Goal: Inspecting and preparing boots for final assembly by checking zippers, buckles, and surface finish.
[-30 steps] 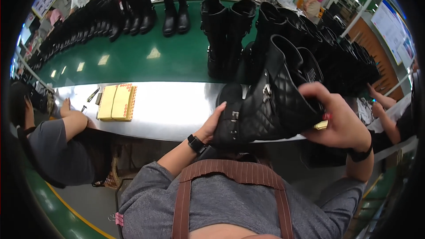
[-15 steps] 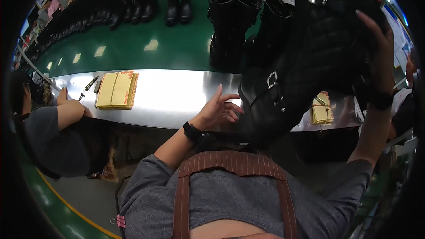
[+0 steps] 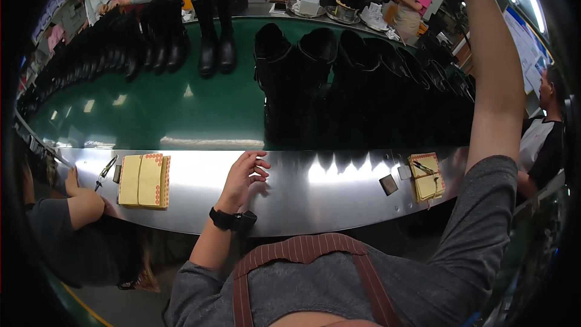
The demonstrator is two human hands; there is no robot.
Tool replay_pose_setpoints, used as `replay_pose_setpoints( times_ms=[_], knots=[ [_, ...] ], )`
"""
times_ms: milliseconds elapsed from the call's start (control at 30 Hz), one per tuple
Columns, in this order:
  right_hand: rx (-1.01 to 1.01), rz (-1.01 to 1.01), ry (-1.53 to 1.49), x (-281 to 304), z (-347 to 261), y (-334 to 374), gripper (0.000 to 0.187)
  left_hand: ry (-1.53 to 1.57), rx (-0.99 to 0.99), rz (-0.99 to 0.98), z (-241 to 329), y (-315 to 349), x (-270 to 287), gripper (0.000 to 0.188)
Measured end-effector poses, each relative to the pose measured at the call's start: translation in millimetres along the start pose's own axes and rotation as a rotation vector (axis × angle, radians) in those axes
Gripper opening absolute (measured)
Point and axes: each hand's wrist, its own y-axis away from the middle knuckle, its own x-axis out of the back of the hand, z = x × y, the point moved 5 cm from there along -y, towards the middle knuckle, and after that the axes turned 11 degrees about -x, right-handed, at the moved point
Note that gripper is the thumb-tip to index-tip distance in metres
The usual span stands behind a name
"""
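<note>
My left hand (image 3: pixel 245 172) rests on the shiny steel ledge (image 3: pixel 339 191), fingers spread, holding nothing; a black watch sits on its wrist. My right forearm (image 3: pixel 493 85) is raised straight up at the right. Only its wrist with a dark band shows at the top edge, and the hand itself is cut off. Beyond the ledge runs a green conveyor belt (image 3: pixel 181 109). A tight row of black boots (image 3: pixel 363 85) stands on it in front of me.
A yellow pad with orange dots (image 3: pixel 143 180) and a small tool (image 3: pixel 108 168) lie on the ledge at left. A smaller yellow pad (image 3: pixel 426 175) and a dark square (image 3: pixel 388 184) lie at right. More tall black boots (image 3: pixel 215 30) line the belt. People sit at both sides (image 3: pixel 72 206) (image 3: pixel 541 139).
The quilted black boot held at the ledge has been lifted up and out of the picture with my right arm. My left hand let go of it and settled on the ledge.
</note>
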Motion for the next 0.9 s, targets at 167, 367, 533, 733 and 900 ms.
replay_pose_setpoints(
  times_ms=[167, 367, 533, 733, 900],
  knots=[
    [-0.273, -0.360, 0.690, -90, 133, 126, 0.047, -0.643, -0.287, -0.095, 41, -28, -14, 0.027],
    [-0.512, -1.149, 0.958, -132, 290, 293, 0.082, -1.406, -0.603, -0.069, 70, -79, -60, 0.053],
    [-0.424, -1.077, 0.822, -116, 289, 252, 0.080, -1.508, -0.560, 0.118, 42, -131, -84, 0.079],
    [-0.297, -0.813, 0.653, -68, 228, 203, 0.042, -1.262, -0.726, 0.299, 37, -170, -64, 0.048],
    [-0.479, -0.623, 0.612, 9, 109, 188, 0.025, -1.410, -0.913, 0.551, 74, -154, -23, 0.024]
  ],
)
